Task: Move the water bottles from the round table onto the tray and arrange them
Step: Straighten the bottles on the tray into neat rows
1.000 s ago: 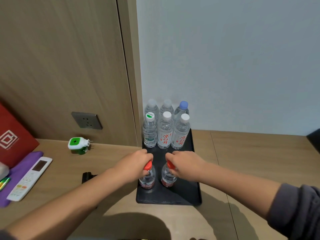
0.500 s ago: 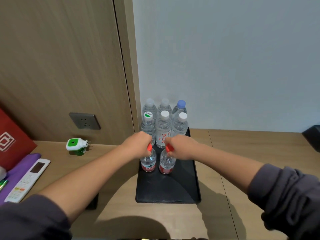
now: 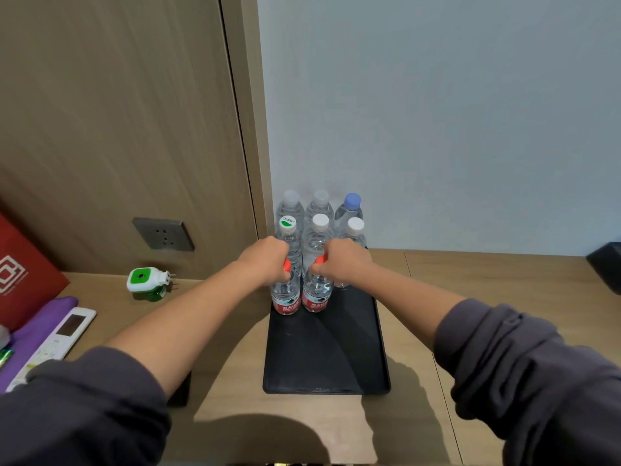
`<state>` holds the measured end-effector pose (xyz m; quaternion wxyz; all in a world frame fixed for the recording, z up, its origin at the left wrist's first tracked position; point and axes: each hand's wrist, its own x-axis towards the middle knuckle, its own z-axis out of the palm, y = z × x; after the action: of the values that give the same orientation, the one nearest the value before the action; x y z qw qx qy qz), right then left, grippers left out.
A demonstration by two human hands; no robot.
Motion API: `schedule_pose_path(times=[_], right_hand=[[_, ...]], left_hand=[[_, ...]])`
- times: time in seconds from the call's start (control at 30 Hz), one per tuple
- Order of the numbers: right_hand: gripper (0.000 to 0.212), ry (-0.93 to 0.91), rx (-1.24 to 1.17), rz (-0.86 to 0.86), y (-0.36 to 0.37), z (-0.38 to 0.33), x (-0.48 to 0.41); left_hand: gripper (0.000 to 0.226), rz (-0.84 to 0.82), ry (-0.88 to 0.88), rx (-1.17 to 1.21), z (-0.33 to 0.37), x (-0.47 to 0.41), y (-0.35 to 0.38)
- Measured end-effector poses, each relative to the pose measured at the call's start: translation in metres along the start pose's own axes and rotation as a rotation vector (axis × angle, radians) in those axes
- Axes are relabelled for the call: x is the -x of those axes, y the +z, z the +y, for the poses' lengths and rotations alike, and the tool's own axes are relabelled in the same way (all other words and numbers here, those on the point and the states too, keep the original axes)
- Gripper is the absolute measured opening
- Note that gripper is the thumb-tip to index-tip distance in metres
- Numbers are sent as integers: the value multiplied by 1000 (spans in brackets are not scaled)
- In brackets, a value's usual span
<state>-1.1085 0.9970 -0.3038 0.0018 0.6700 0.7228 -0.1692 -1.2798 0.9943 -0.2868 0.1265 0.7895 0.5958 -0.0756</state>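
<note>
Head view: hands hide 2 red-capped bottles' necks.

Both hands cover most of the two red caps, the back bottles hide behind the front ones, and the red bag at mid left is cut off by the frame's edge.

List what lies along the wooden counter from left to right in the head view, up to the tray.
Red box → purple cloth → white remote control → green-and-white plug-in device → black rectangular tray.
</note>
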Motion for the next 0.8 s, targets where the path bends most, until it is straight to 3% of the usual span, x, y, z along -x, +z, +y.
schedule_pose_path(times=[0.33,0.5,0.8], right_hand=[[33,93,-120,28,5,-9,-2],[29,45,-146,49,8,-6,1],[39,11,-189,31,22,1,7]], left_hand=[[21,70,77,13,-2,-11,8],[30,110,132,60,-10,-11,17],[32,307,-16,476,-17,2,57]])
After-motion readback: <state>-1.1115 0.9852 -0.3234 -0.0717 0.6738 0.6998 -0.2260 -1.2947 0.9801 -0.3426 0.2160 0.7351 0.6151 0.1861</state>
